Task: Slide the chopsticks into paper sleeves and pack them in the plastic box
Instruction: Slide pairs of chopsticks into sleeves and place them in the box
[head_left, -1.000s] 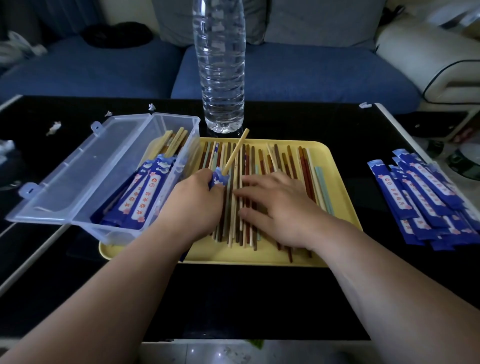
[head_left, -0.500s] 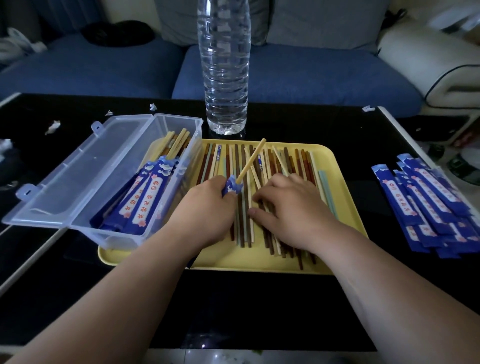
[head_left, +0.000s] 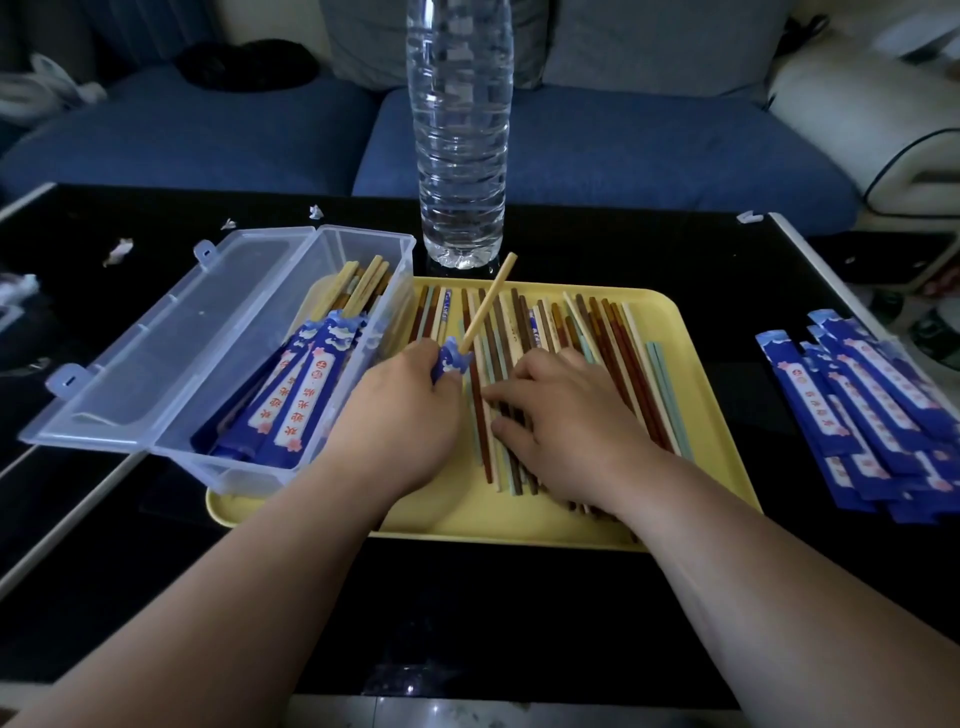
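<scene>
- While your left hand (head_left: 410, 410) grips a blue sleeve (head_left: 449, 362) over the left-middle of the yellow tray (head_left: 714, 415), only one pale chopstick (head_left: 488, 301) pokes out of it, so this pair looks half done.
- Your right hand (head_left: 571, 415) lies on the loose chopsticks (head_left: 613, 338) mid-tray, fingers spread, clasping nothing I can see. Likely hunting the mate.
- Done: a handful of sleeved pairs (head_left: 296, 400) in the plastic box (head_left: 249, 291), which sits on the tray's left edge. Exact count unreadable.
- Left: most of the job, I'd judge. Many bare sticks remain on the tray, plus a stack of empty sleeves (head_left: 872, 415) well right of the tray.
</scene>
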